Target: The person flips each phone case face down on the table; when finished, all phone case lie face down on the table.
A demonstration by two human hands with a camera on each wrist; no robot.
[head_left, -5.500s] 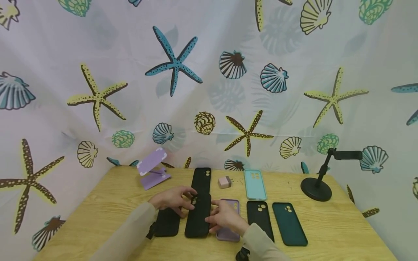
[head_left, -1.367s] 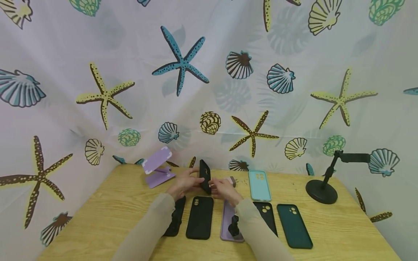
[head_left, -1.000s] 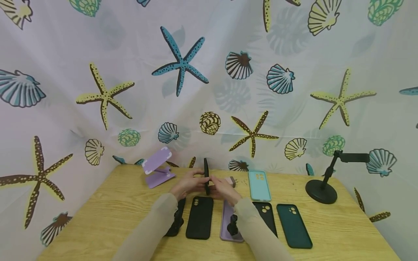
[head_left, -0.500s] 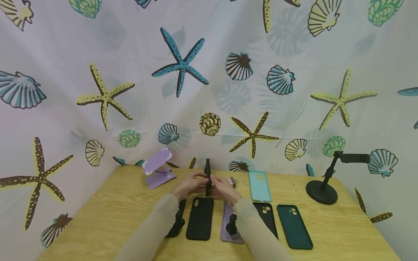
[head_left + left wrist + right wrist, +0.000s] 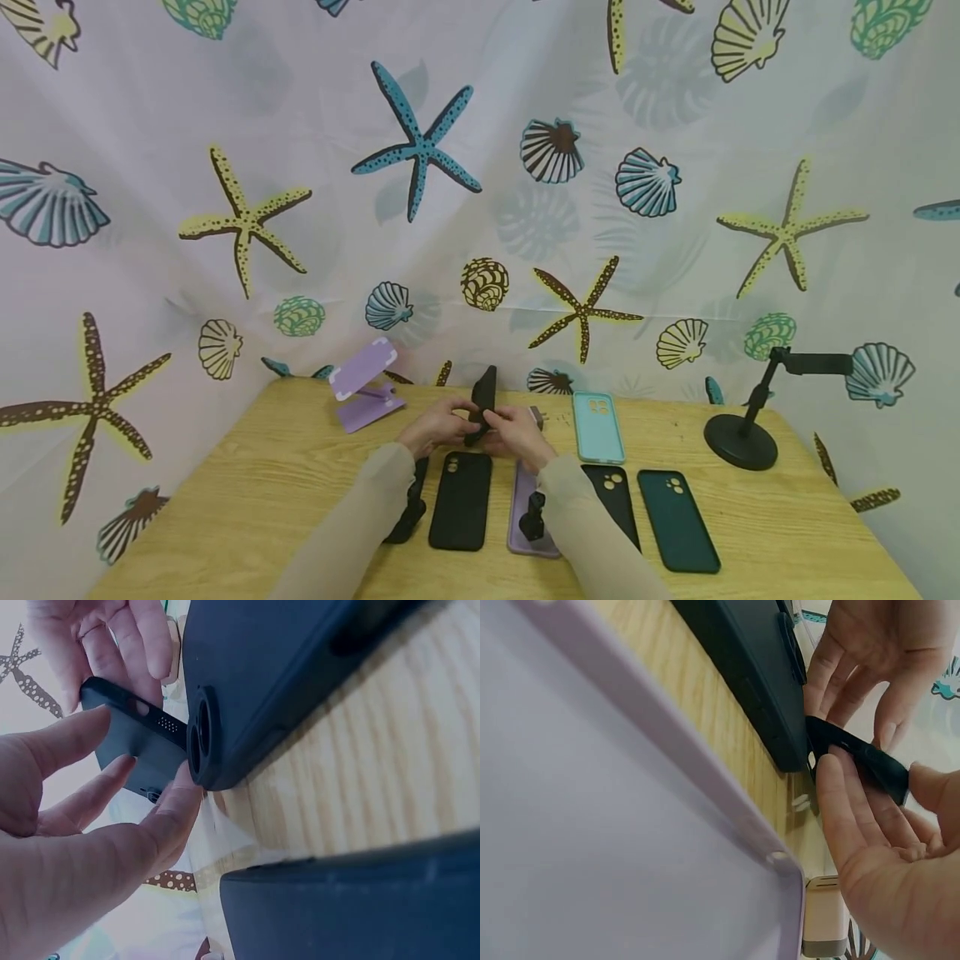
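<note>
Toward the back of the wooden table in the head view, a thin black phone case [image 5: 487,390] is held up on edge, leaning right. My left hand [image 5: 441,423] grips its left side; in the left wrist view the thumb and fingers pinch the edges of the phone case [image 5: 133,750], which shows speaker holes and a port slot. My right hand [image 5: 517,433] holds the other side, thumb at one edge and fingers along the face of the phone case [image 5: 870,759]. Just in front lies another black phone case [image 5: 460,502], camera holes at the far end.
Around lie a lavender phone case [image 5: 521,533], a black case [image 5: 617,500], a dark green case [image 5: 681,525], a light blue case [image 5: 598,429] and a left black case [image 5: 417,483], partly hidden. A charger [image 5: 826,915], a purple stand [image 5: 364,375] and a black stand [image 5: 741,442] stand farther back.
Earlier both hands were at the nearer black case, which now lies alone. The back black case has been lifted on edge, turned through edge-on, and now leans right.
</note>
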